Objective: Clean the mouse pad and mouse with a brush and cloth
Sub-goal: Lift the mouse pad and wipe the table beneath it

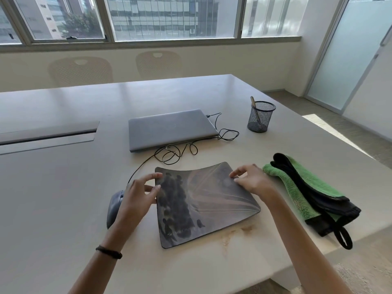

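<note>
A person's 2 bare hands frame a dark printed mouse pad (203, 200) lying flat near the front edge of a pale conference table (63, 187); the left hand (135, 198) rests its loosely spread fingertips on the pad's left edge, the right hand (252, 180) pinches lightly at the far right corner, fingers drawn together on the rim; neither hand holds a tool. A grey wired mouse (114, 206) sits just left of the pad, partly hidden by the left wrist; a folded green-and-black microfibre cloth (307, 192) lies just to the right; a handle, possibly the brush (253, 102), stands in a mesh pen cup (261, 117) beyond a closed laptop (171, 128). The pad looks thin, light and floppy; it is probably best lifted by 2 opposite edges.
</note>
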A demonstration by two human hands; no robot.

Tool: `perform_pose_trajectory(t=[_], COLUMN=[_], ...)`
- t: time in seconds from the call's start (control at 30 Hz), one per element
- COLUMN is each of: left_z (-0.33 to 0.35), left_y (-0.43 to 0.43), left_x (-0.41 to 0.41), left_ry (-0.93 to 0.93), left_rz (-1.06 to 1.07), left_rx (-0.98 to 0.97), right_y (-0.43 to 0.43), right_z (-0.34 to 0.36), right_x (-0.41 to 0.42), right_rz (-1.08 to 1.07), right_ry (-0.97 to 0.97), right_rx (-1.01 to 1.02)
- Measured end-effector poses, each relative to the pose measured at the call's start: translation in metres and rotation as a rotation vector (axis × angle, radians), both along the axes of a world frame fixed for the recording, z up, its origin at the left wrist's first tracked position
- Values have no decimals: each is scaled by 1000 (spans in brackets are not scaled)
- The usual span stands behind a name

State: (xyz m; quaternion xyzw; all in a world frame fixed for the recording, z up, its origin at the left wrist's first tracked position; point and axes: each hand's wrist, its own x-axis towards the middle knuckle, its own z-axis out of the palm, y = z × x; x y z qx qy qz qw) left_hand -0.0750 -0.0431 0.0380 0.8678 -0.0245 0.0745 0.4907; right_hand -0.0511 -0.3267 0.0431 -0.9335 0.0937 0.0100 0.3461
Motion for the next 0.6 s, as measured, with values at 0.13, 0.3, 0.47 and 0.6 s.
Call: perform_pose_trajectory(t=[0.13, 0.3, 0.47, 0.6], left_z=[4, 6, 7, 6], left_y=[1, 10, 18, 15], left_x=[7, 27, 48, 59], left_ry=[26, 52, 166, 276], left_rz=[-5, 0, -22, -55], left_rx=[-83, -149, -207, -187], right_y=[0, 3, 7, 11], right_z=[9, 18, 19, 15], right_x=[9, 25, 46, 61], right_rz=[18, -3, -14, -5], right_ry=[-32, -96, -88, -72], right_rx=[117, 197, 244, 238])
